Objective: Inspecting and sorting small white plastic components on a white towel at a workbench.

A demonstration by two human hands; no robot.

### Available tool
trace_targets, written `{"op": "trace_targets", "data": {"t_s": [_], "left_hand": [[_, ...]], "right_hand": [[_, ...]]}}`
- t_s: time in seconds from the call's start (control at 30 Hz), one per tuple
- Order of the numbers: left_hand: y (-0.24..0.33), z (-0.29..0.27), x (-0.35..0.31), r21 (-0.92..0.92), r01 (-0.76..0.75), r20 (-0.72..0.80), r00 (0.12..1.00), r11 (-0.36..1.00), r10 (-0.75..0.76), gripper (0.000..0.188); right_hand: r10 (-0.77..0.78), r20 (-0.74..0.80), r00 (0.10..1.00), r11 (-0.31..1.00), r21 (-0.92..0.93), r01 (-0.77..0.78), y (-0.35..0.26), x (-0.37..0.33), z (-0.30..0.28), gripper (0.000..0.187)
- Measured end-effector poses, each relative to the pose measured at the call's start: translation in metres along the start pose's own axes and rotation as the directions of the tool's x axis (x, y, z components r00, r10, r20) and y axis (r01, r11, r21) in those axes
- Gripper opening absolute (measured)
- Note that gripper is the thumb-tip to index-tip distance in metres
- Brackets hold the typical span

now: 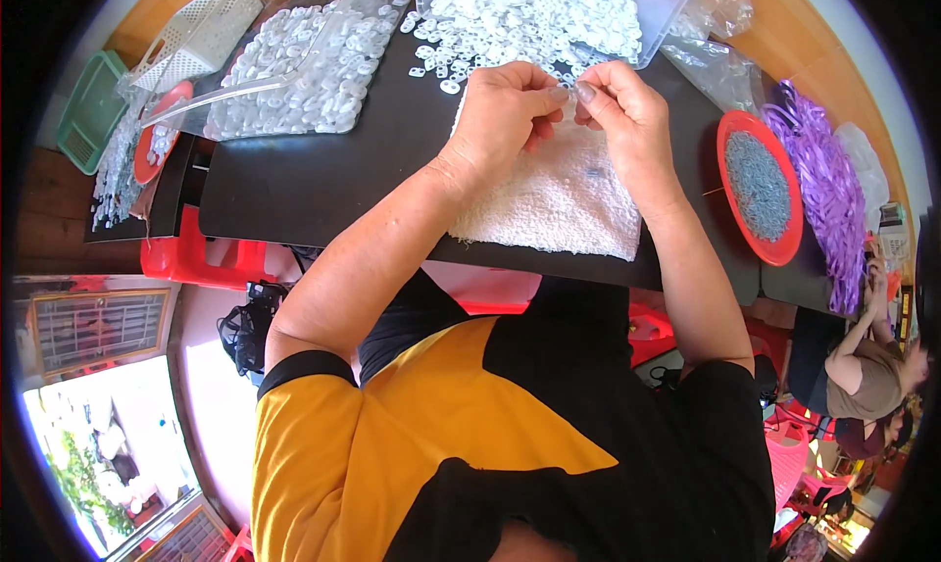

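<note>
Above a white towel (549, 214) on the black table, my left hand (505, 106) and my right hand (629, 121) meet almost tip to tip. Thumb and index finger of each are pinched together. Whatever lies between the fingertips is too small to make out. Just beyond my hands, small white oval pieces (456, 57) with holes spill from a clear plastic bin (669, 18). Farther left, a clear tray (211, 121) holds many more white pieces. To the right of my right arm, a red plate (730, 195) carries a heap of tiny grey-blue pieces (760, 185).
Purple ribbons (818, 180) lie along the right edge, near clear plastic bags (720, 72). A white basket (201, 28), a green basket (88, 111) and a second red plate (147, 165) sit at far left. Another person (867, 376) is at the far right.
</note>
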State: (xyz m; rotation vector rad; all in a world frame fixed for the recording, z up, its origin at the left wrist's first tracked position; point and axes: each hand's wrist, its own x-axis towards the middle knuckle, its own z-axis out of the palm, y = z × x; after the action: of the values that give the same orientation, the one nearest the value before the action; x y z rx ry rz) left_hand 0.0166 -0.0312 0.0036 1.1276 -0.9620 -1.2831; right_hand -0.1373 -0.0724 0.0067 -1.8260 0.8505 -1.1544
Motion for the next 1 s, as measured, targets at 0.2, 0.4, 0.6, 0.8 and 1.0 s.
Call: {"op": "trace_targets", "data": {"t_s": [0.2, 0.4, 0.6, 0.8, 1.0], "left_hand": [[-0.008, 0.005, 0.000, -0.018, -0.012, -0.078, 0.997, 1.000, 0.011, 0.010], [-0.012, 0.005, 0.005, 0.106, -0.080, -0.070, 0.994, 0.991, 0.088, 0.010], [-0.024, 0.001, 0.006, 0.163, -0.170, -0.075, 0.980, 0.972, 0.184, 0.009], [-0.024, 0.007, 0.007, 0.126, -0.238, -0.056, 0.968, 0.963, 0.246, 0.009], [-0.027, 0.005, 0.012, 0.010, -0.192, -0.078, 0.978, 0.981, 0.192, 0.007]], "right_hand": [[0.161, 0.013, 0.987, 0.975, 0.149, -0.162, 0.002, -0.003, 0.008, 0.005], [0.168, 0.021, 0.986, 0.976, 0.140, -0.169, 0.000, -0.001, 0.007, 0.007], [0.246, 0.061, 0.967, 0.969, 0.010, -0.247, -0.010, 0.034, 0.006, 0.017], [-0.020, 0.357, 0.934, 0.649, -0.706, 0.284, 0.038, 0.121, 0.022, 0.022], [0.095, 0.392, 0.915, 0.497, -0.815, 0.298, 0.039, 0.133, 0.038, 0.024]]}}
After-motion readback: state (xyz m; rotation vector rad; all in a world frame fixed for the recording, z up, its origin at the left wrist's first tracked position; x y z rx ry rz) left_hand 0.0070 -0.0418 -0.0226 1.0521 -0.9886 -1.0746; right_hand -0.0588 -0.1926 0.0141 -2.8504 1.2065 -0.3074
